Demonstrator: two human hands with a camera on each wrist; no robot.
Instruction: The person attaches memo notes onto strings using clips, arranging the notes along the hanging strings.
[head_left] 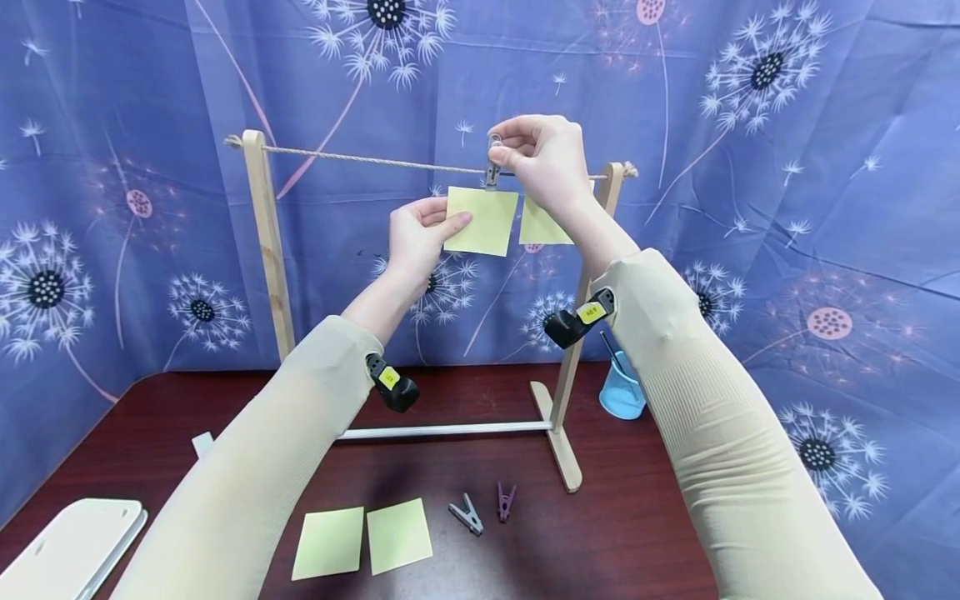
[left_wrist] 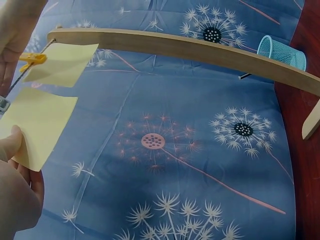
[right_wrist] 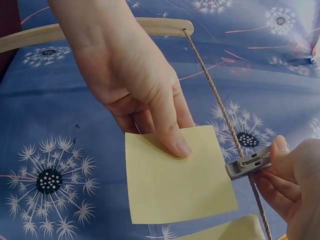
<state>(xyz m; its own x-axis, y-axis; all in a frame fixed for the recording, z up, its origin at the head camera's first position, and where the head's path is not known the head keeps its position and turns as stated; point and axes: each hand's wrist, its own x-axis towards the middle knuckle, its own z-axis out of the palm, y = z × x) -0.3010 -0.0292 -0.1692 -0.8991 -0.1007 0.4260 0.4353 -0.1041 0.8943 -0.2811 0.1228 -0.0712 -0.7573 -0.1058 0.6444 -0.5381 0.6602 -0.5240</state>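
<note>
Blue dandelion-printed curtain fabric (head_left: 352, 275) hangs behind your dark red-brown worktop (head_left: 615, 533), which carries a pale wooden frame (head_left: 268, 233) strung with a twisted beige rope (head_left: 360, 159). Treat the square pale-yellow paper note (head_left: 483, 225) as very light, limp and easily creased; a side edge should be the best hold, pinched gently, leaving the top edge free. Expect the grey spring clip (head_left: 492, 177) to be rigid and somewhat stiff to squeeze; take hold at its tail ends. Your left hand (head_left: 418, 242) pinches the note at its left edge, thumb on the near face, other fingers behind. Your right hand (head_left: 547, 162) grips the clip's upper end, thumb and fingers held narrow. The note lies just below the rope, beneath the right fingers, with the clip's lower tip at its top edge; whether the clip has bitten the paper, you cannot tell. Just beside it, on the right, hangs a second pale-yellow note (head_left: 542, 225) near a bright yellow clip (left_wrist: 34, 58).
</note>
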